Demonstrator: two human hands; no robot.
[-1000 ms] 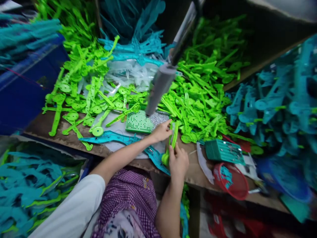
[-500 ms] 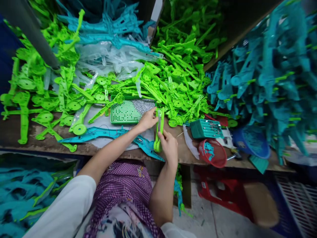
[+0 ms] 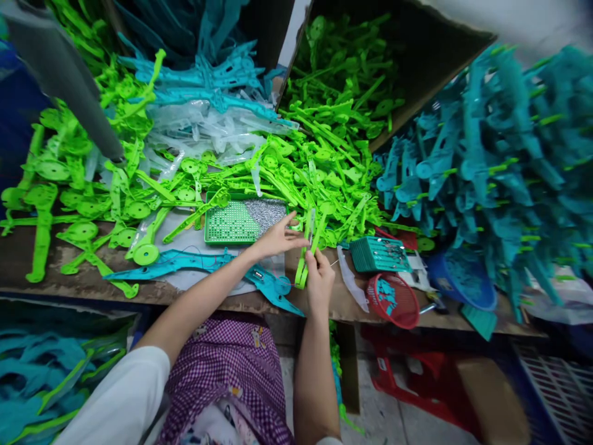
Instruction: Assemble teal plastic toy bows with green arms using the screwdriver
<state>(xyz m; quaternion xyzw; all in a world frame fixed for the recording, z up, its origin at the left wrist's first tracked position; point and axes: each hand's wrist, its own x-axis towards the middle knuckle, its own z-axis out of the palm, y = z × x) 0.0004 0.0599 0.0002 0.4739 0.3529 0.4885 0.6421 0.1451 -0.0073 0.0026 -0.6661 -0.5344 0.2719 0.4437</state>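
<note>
My right hand [image 3: 319, 275] grips the lower part of a bright green plastic arm [image 3: 301, 272] whose two long halves spread apart in a V. Between the halves shows a narrow clear plastic strip. Beside it, my left hand [image 3: 279, 238] has its fingers stretched out and apart, the tips close to the green arm; whether they touch it I cannot tell. Just behind my left hand lies a green perforated tray [image 3: 227, 228] with a heap of small silvery metal pieces [image 3: 266, 215]. A long blue plastic part [image 3: 185, 259] with thin red wire lies under my left forearm.
Green arms [image 3: 333, 176] are heaped across the bench, with clear pieces [image 3: 208, 127] behind. To the right are teal trays [image 3: 380, 254], a red basket [image 3: 393, 306] and a blue bowl [image 3: 463, 278]. Blue parts [image 3: 477, 142] are piled high at right. A grey post [image 3: 88, 99] stands at left.
My left fingers have opened away from the green arm they were pinching. The arm's two halves have spread further apart at the top, while my right hand keeps its hold lower down.
</note>
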